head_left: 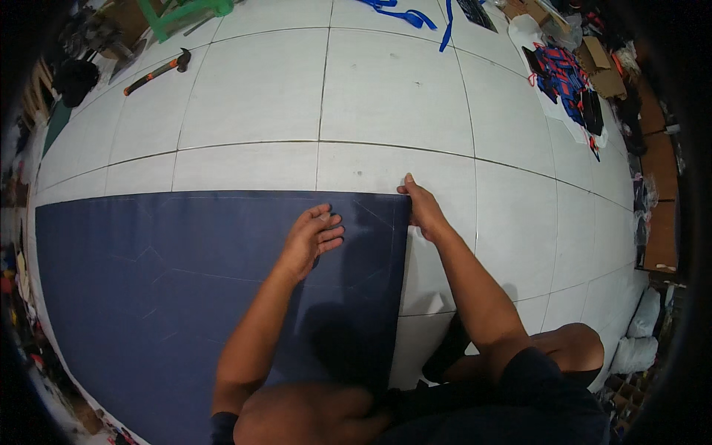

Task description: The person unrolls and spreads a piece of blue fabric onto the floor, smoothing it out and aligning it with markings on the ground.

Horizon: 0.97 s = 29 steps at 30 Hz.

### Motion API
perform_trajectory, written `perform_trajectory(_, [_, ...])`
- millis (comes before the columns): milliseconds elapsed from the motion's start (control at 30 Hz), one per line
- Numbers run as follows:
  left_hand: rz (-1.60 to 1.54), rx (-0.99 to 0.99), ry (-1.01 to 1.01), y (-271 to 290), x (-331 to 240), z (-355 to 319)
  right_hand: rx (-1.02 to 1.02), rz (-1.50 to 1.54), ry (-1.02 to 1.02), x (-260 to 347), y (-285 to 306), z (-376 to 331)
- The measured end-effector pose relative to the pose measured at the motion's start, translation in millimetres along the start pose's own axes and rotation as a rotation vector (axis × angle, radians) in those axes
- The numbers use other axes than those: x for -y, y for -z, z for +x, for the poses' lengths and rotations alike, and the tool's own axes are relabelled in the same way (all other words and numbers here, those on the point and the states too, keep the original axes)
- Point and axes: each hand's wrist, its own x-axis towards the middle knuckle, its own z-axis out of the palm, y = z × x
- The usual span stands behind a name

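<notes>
A large dark blue sheet [200,311], which looks like fabric, lies flat on the tiled floor with faint pale lines drawn across it. Over its right part is my left hand [311,239], palm turned sideways with the fingers apart and nothing in them. My right hand [423,206] is at the sheet's far right corner. Its thumb points up and away from me, while the other fingers are mostly hidden at the edge, seemingly closed on that corner. My shadow falls over the sheet between my arms.
White floor tiles [393,89] spread beyond the sheet. A claw hammer [157,72] lies far left, near a green plastic stool [182,16]. Blue straps [400,13] lie at the far side. Red-and-blue pieces [567,78] and a cardboard box [602,67] sit at far right.
</notes>
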Motion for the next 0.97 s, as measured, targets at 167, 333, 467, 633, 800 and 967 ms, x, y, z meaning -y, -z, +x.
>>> perform_trajectory(167, [1.001, -0.334, -0.421, 8, 11, -17, -0.179, -0.568, 0.348, 44, 29, 50])
perform_trajectory(333, [1.685, -0.666, -0.465, 5, 20, -31, 0.203, -1.086, 0.499, 125, 87, 88])
perform_trajectory(467, [1.609, -0.590, -0.308, 6, 15, -28, 0.256, -1.280, 0.605, 157, 133, 66])
perform_trajectory(633, [1.525, -0.503, -0.199, -17, -5, -54, 0.377, -1.258, 0.474, 139, 225, -30])
perform_trajectory(800, [1.259, -0.688, -0.379, -104, -101, -120, 0.701, -1.190, 0.101, 106, 342, -156])
perform_trajectory(967, [0.898, -0.673, -0.101, -199, -111, -310, 0.570, -1.127, -0.221, 82, 430, -276])
